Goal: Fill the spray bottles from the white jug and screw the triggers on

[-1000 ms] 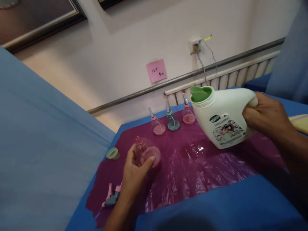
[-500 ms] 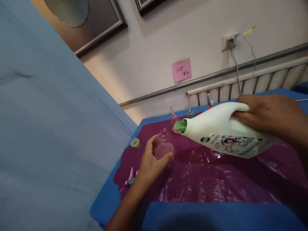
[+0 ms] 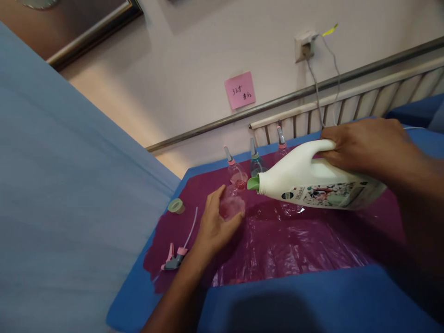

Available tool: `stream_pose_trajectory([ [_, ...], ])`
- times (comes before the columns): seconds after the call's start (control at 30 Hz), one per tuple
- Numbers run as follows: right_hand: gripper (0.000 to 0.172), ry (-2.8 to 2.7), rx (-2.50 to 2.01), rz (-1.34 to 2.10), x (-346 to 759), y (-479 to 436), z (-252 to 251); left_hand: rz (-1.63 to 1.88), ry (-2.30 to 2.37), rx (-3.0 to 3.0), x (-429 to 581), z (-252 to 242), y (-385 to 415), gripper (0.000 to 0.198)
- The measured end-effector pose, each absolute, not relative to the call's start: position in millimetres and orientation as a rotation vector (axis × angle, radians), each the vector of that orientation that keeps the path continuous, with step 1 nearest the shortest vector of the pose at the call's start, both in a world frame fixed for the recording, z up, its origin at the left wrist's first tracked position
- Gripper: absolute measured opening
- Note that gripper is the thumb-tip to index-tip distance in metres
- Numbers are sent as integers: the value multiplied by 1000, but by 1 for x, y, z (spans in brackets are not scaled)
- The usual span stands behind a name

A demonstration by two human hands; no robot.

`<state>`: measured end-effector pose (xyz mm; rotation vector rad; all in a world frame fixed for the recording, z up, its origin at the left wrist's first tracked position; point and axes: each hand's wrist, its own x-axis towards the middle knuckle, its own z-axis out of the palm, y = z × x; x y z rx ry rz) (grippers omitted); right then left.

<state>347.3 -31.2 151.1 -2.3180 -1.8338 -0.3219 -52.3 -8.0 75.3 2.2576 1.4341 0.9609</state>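
Observation:
My left hand [image 3: 217, 222] is wrapped round a clear round bottle [image 3: 233, 203] with a pink neck and no top on it, tilted to the right. My right hand [image 3: 360, 143] grips the handle of a large white jug [image 3: 312, 178], which lies nearly level. The jug's green spout [image 3: 253, 183] is close to the small bottle's mouth; whether they touch, or liquid flows, I cannot tell. Left of my left forearm lies a grey and pink spray head [image 3: 175, 260] with its tube.
Behind stand three spray bottles: one pink [image 3: 237, 170], one green [image 3: 257, 162], another pink [image 3: 281, 145]. A pale green cap [image 3: 176, 206] sits at the left on the purple plastic sheet [image 3: 277, 249]. A blue curtain [image 3: 69, 185] hangs at the left.
The jug's spout and the small bottle's neck have come close together, and the bottle leans further right. The view has shifted, showing more of the spray head and its tube.

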Motion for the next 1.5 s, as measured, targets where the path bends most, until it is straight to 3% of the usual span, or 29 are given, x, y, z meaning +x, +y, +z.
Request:
stream_pose_trajectory([
  [0.23, 31, -1832, -2236, -297, 351, -29, 147, 889, 1397, 2453, -54, 78, -6, 84],
  [0.57, 49, -1928, -2304, -312, 344, -24, 142, 766, 1377, 2758, -71, 83, -6, 75],
  [1.5, 60, -2076, -2339, -273, 326, -21, 140, 367, 1399, 3108, -61, 107, -14, 78],
])
